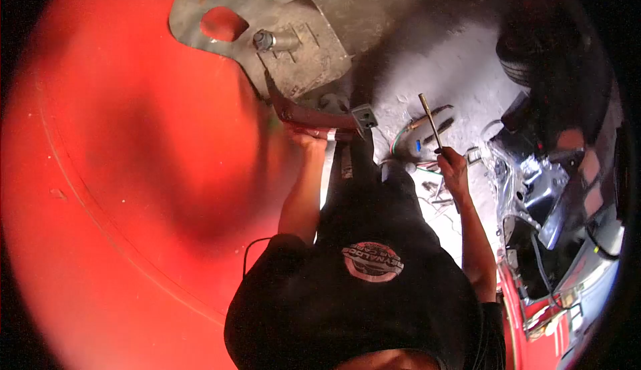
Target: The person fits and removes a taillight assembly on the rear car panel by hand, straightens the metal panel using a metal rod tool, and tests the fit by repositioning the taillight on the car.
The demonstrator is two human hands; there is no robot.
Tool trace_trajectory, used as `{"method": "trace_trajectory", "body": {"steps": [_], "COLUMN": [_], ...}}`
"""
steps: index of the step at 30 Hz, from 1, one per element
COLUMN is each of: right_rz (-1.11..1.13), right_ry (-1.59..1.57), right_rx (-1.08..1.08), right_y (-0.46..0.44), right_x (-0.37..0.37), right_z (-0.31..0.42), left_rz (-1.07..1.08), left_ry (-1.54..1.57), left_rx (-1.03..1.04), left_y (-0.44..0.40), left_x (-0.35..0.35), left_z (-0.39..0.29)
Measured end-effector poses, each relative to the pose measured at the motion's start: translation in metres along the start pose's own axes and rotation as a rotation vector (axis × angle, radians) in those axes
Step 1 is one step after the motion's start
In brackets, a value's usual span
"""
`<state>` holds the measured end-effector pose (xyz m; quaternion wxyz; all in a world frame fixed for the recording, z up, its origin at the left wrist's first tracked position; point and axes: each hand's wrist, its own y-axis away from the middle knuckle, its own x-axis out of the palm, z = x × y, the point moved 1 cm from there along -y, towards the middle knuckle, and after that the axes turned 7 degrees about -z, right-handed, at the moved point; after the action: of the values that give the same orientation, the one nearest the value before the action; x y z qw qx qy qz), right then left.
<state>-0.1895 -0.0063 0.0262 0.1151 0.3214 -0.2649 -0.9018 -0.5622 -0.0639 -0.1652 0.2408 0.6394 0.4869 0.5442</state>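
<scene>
My left hand (309,139) is closed around the underside of a dark red curved metal piece (320,118), with part of the fingers hidden behind it. The piece ends at its right in a small square grey bracket (364,116). Out to the right, my right hand (453,165) is wrapped around the lower end of a slim metal bar (429,115), which points up and slightly left. Just above my left hand is a large grey metal plate (304,60) with cut-out holes and a protruding bolt (264,40).
A large red body panel (133,170) fills the left side, close to my left arm. Cables (398,140) and loose tools lie on the pale floor (467,63). To the right stand a tyre (517,63) and a shiny metal car part (534,190).
</scene>
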Motion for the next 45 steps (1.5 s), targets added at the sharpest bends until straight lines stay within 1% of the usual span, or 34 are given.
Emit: {"method": "trace_trajectory", "body": {"steps": [1, 2, 4, 5, 8, 11, 12, 13, 15, 16, 18, 19, 21, 22, 25, 26, 29, 31, 34, 36, 38, 40, 41, 43, 45], "right_rz": [-0.002, -0.006, 0.039, 0.052, 0.073, 0.129, 0.132, 0.122, 0.155, 0.175, 0.213, 0.205, 0.204, 0.208, 0.289, 0.227, 0.177, 0.171, 0.155, 0.148, 0.145, 0.137, 0.131, 0.142, 0.145], "right_ry": [-0.003, -0.005, 0.048, 0.066, 0.088, 0.021, -0.028, -0.040, 0.038, 0.032, 0.017, 0.044, 0.095, 0.034, 0.079, 0.018, 0.034, -0.012, -0.046, -0.037, -0.013, -0.025, -0.029, -0.011, -0.010], "right_rx": [-0.015, -0.029, 0.019, 0.032, -0.090, 0.067, 0.059, 0.111, 0.100, 0.159, 0.273, 0.265, 0.252, 0.276, 0.313, 0.218, 0.165, 0.191, 0.182, 0.188, 0.217, 0.175, 0.154, 0.179, 0.170], "right_y": [-0.008, -0.015, -0.027, -0.033, -0.048, -0.052, -0.050, -0.050, -0.050, -0.047, -0.043, -0.044, -0.041, -0.040, -0.043, -0.043, -0.045, -0.044, -0.042, -0.040, -0.040, -0.042, -0.043, -0.045, -0.049], "right_x": [0.003, 0.006, 0.009, 0.014, 0.032, 0.048, 0.053, 0.059, 0.062, 0.063, 0.067, 0.070, 0.073, 0.076, 0.077, 0.080, 0.080, 0.080, 0.080, 0.079, 0.078, 0.078, 0.078, 0.079, 0.078], "right_z": [0.000, 0.000, -0.004, -0.007, -0.029, -0.042, -0.044, -0.042, -0.037, -0.037, -0.040, -0.044, -0.050, -0.050, -0.055, -0.053, -0.046, -0.051, -0.054, -0.054, -0.056, -0.052, -0.050, -0.049, -0.043], "left_rz": [-0.175, -0.105, 0.035, 0.023, -0.039, -0.174, -0.205, -0.189, -0.145, -0.247, -0.088, -0.011, -0.108, -0.160, -0.028, -0.023, -0.010, -0.043, -0.126, -0.241, -0.428, -0.631, -0.603, -0.549, -0.517], "left_ry": [0.028, 0.044, 0.074, 0.046, -0.020, 0.044, 0.072, 0.060, 0.035, 0.000, 0.067, 0.102, 0.050, 0.020, 0.006, 0.004, 0.001, -0.016, -0.072, -0.122, -0.210, -0.300, -0.308, -0.323, -0.383], "left_rx": [0.050, 0.043, 0.025, 0.062, 0.157, 0.200, 0.208, 0.226, 0.264, 0.307, 0.191, 0.132, 0.178, 0.207, 0.187, 0.182, 0.178, 0.200, 0.214, 0.203, 0.157, 0.089, 0.067, 0.023, 0.040], "left_y": [0.005, -0.009, -0.048, -0.072, -0.158, -0.210, -0.219, -0.213, -0.214, -0.216, -0.248, -0.257, -0.275, -0.272, -0.242, -0.247, -0.265, -0.272, -0.277, -0.281, -0.271, -0.261, -0.257, -0.253, -0.261], "left_x": [0.010, 0.008, 0.005, -0.001, -0.046, -0.057, -0.053, -0.033, -0.010, -0.006, -0.037, -0.040, -0.049, -0.050, -0.018, -0.019, -0.029, -0.036, -0.047, -0.056, -0.061, -0.065, -0.067, -0.073, -0.088], "left_z": [-0.007, -0.013, -0.027, -0.032, -0.043, -0.050, -0.052, -0.051, -0.050, -0.048, -0.050, -0.049, -0.050, -0.054, -0.051, -0.050, -0.050, -0.051, -0.058, -0.063, -0.066, -0.066, -0.067, -0.066, -0.058]}}
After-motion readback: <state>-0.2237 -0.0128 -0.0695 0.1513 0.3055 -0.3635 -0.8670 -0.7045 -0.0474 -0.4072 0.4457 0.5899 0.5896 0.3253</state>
